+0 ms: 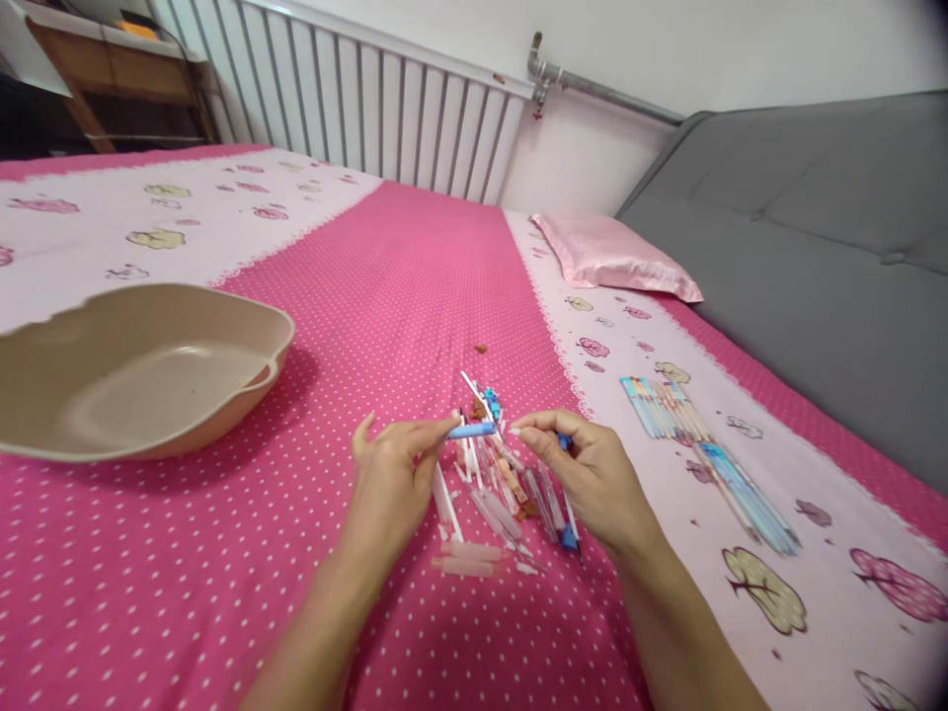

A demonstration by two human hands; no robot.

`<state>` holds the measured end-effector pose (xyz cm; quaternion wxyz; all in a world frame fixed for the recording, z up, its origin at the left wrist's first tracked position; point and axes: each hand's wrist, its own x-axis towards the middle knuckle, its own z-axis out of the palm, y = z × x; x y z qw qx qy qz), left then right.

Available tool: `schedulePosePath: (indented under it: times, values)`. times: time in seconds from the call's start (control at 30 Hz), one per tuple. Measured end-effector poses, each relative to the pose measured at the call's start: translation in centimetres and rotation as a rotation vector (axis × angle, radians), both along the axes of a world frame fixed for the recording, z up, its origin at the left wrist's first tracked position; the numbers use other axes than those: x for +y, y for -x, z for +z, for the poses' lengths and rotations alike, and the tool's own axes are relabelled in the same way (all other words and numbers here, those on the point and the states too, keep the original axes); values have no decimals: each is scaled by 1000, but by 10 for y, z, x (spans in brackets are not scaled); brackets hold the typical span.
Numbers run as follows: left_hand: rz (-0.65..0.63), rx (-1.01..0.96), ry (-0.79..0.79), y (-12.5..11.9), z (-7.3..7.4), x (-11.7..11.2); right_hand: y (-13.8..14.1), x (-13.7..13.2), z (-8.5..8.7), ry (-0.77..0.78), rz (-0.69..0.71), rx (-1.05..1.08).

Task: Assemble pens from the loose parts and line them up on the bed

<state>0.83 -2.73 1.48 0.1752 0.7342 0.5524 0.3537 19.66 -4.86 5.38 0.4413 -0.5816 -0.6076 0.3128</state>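
Blue plastic pen barrel [472, 431]: light, stiff, probably slippery; grip near an end. Left hand [389, 484] pinches it; right hand [585, 479] pinches a small part [564, 441] just beside it.

Bed [415, 296]: fills the foreground; everything at hand lies on it.
Basin [140, 370]: on the bed, well left of the hands.
Pile of pen parts [496, 494]: on the bed, between the two hands.
Left hand [389, 484]: left of the pile, fingertips on a pen barrel [472, 431] raised over it.
Right hand [585, 474]: right of the pile, fingertips just beside the barrel's right end.
Row of pens [703, 454]: on the bed, right of the right hand, apart from the pile.
Pillow [614, 259]: behind the row, against the sofa [815, 257] along the bed's right side.
Radiator [370, 99]: behind the bed.
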Motion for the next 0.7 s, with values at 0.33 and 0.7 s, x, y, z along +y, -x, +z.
schedulePosePath:
  times: [0.33,0.7]
  values:
    - [-32,26,-7,-2,-1,0,5,0,-10,-94,-30,-80]
    - [-71,5,-38,-2,-2,-1,8,2,-6,185,-10,275]
